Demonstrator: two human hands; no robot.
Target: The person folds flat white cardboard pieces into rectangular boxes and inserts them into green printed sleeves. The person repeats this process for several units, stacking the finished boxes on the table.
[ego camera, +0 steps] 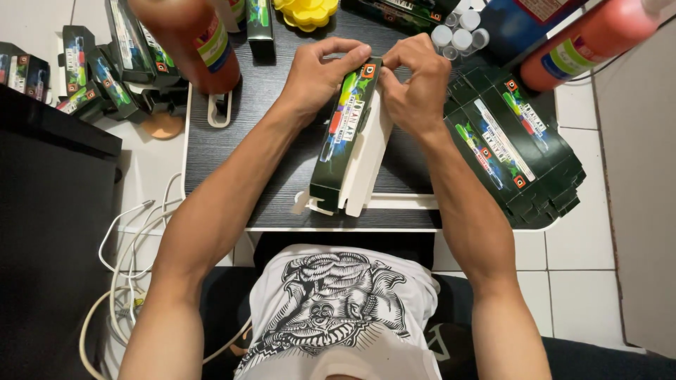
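Around you the dark bench (282, 105) is crowded. A stack of flat, unfolded black cartons (517, 148) lies fanned out just right of your right forearm. Beyond it an orange bottle (588, 42) leans in from the top right corner, and a cluster of small white-capped jars (458, 35) sits near the far edge. A second orange bottle (193, 42) stands at the far left of the bench, close to your left wrist, and a yellow scalloped dish (306, 13) is at the top centre. On the floor to the left, a heap of folded black boxes (91, 70); nearer you, white cables (134, 239) loop over the tiles.

Now the centre: a long black box (348, 134) with bright printed colours and a white inner side lies lengthwise away from you, its near end at the bench's front edge. Both hands meet at its far end. Your left hand (317, 74) curls over the top left corner, fingers (352, 51) pinching the end flap. Your right hand (415, 88) clamps the right side of that same end, thumb and fingers pressed tight on the card. Both hands are grasping the box, knuckles nearly touching.
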